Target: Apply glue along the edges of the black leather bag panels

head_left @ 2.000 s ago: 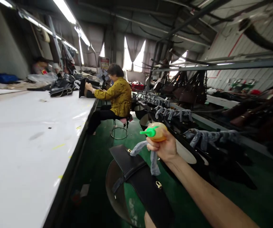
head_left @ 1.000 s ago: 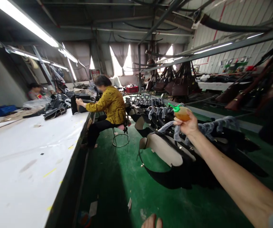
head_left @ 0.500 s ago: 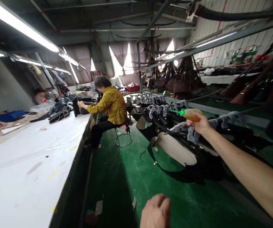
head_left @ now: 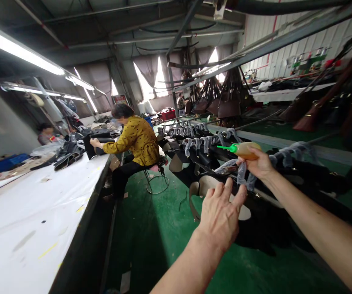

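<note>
My right hand (head_left: pixel 260 164) is wrapped round a squeeze bottle (head_left: pixel 247 150) of amber liquid, whose green nozzle points left. Low in the middle, my left hand (head_left: pixel 220 212) has its fingers spread and nothing in them. Its fingertips are in front of a black bag piece with a pale lining (head_left: pixel 207 183); whether they touch it I cannot tell. Plastic-wrapped handles (head_left: pixel 242 174) hang just beneath the bottle, among a row of black bag pieces on a rail.
A long white table (head_left: pixel 25 228) runs along the left. Beside it a person in a yellow top (head_left: pixel 135 139) sits on a round stool (head_left: pixel 158 183) and handles black material. Brown bags (head_left: pixel 229 104) hang farther back. Metal rails cross overhead at the right.
My left hand has risen from the bottom edge towards the hanging pieces, and its fingers have spread. The right hand still holds the bottle. The view has shifted slightly.
</note>
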`<state>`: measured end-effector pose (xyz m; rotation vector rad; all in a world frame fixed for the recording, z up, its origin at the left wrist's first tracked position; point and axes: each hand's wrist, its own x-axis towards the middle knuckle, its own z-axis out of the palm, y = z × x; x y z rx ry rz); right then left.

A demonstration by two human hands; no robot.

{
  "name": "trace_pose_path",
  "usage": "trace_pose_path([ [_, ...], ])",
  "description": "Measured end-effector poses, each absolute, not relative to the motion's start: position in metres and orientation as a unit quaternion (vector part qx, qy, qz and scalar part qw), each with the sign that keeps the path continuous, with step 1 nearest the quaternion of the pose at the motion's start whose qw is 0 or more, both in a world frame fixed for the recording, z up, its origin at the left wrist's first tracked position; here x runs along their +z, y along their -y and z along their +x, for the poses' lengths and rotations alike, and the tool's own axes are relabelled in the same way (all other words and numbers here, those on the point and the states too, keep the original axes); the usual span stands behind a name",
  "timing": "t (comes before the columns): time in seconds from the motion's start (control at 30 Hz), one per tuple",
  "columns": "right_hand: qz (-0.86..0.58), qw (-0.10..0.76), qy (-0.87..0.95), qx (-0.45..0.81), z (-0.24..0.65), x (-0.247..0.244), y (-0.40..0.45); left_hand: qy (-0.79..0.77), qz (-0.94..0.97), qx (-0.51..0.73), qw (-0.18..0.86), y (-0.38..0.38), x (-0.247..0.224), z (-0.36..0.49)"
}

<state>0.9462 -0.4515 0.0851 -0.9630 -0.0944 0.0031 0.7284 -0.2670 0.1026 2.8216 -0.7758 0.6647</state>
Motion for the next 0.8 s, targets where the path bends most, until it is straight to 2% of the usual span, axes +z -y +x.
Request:
trace_pose_path([
  [0.23, -0.445, 0.895, 0.012, 0.037, 0.939, 0.093, 0.455, 0.251, 0.949, 0.191, 0.013, 0.278, 0.067, 0.751],
  [0.4, -0.442, 0.896, -0.013, 0.035, 0.934, 0.107, 0.458, 0.276, 0.938, 0.208, -0.012, 0.282, 0.060, 0.753],
  [0.67, -0.392, 0.918, -0.011, -0.061, 0.893, 0.124, 0.451, 0.282, 0.936, 0.204, 0.048, 0.281, 0.064, 0.762],
  [0.8, -0.335, 0.941, 0.022, -0.045, 0.875, 0.112, 0.434, 0.287, 0.934, 0.205, 0.057, 0.281, 0.061, 0.761],
])
